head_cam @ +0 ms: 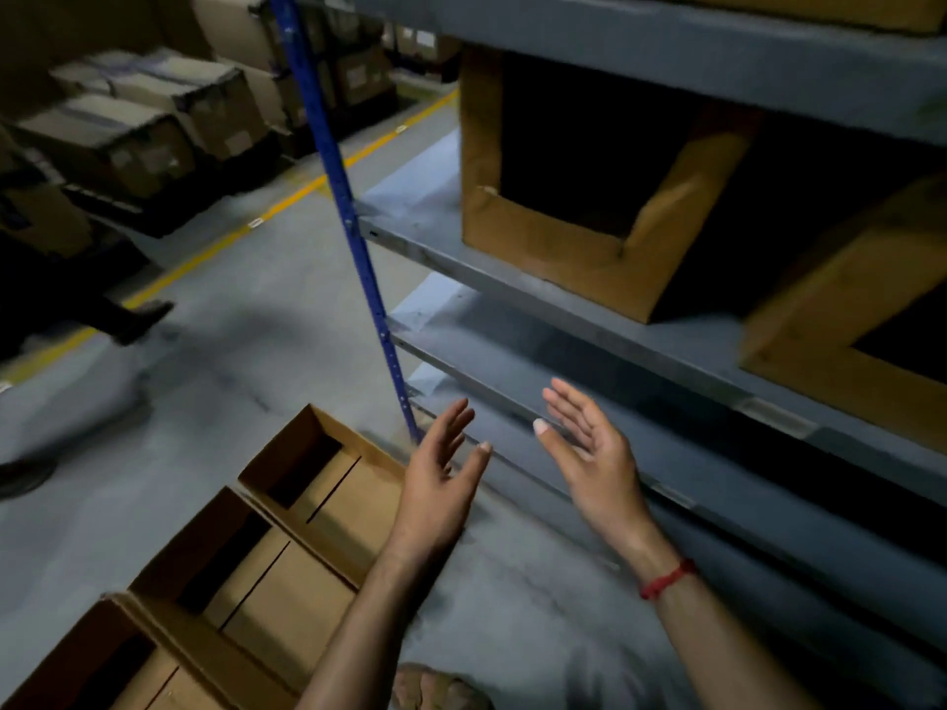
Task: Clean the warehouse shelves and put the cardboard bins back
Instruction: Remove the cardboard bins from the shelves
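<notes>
Bare hands (pixel 517 468) — open, palms facing

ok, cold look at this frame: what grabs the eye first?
Two bare hands are raised low in the middle, palms facing each other and holding nothing: the left hand and the right hand, which has a red wrist thread. Three open cardboard bins sit in a row on the floor at lower left. Two other bins sit on the grey shelf at upper right.

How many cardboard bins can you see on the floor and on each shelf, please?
Floor bins: 3
Middle-shelf bins: 2
Top-shelf bin, only its bottom edge showing: 1
Total: 6
</notes>
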Action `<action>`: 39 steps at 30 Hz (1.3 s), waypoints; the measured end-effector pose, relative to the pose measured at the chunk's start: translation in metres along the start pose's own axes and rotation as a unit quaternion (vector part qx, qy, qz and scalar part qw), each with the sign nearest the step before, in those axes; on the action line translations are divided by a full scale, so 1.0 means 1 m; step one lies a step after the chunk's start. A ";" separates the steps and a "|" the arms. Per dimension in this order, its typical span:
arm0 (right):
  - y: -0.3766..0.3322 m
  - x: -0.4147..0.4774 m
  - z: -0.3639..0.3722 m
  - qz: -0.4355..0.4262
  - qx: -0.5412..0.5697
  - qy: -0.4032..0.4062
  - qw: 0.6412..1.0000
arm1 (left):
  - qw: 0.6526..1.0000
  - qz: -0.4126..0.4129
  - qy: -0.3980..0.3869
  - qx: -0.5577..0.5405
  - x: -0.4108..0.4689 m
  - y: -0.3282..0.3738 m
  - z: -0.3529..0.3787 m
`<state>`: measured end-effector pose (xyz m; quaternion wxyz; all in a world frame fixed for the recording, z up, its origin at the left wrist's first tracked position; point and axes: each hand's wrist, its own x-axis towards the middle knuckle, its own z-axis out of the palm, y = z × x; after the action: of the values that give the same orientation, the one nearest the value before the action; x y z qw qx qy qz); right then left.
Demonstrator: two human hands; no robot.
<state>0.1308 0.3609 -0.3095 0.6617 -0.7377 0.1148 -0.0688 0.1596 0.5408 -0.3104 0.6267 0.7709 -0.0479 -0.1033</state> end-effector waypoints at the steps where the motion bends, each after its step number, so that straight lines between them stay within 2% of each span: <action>1: -0.001 -0.010 -0.016 -0.006 -0.001 0.015 1.000 | 1.000 0.011 -0.012 0.006 -0.006 0.006 0.014; 11: -0.024 -0.092 -0.163 -0.058 -0.035 0.136 0.988 | 0.990 0.082 -0.113 0.023 -0.054 0.067 0.149; 17: -0.041 -0.121 -0.218 -0.086 -0.012 0.235 0.968 | 0.968 0.138 -0.209 0.028 -0.058 0.103 0.206; 24: -0.057 -0.153 -0.250 -0.120 0.000 0.380 0.917 | 0.917 0.210 -0.338 0.025 -0.047 0.142 0.264; 30: -0.078 -0.198 -0.283 -0.132 -0.033 0.496 0.858 | 0.855 0.270 -0.443 -0.001 -0.070 0.180 0.320; 39: -0.104 -0.276 -0.344 -0.172 -0.060 0.560 0.808 | 0.812 0.323 -0.484 -0.034 -0.131 0.223 0.390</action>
<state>-0.2141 0.1121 -0.1526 0.4145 -0.6173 0.3404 -0.5755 -0.0414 0.1473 -0.1554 0.5459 0.5392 -0.5876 -0.2569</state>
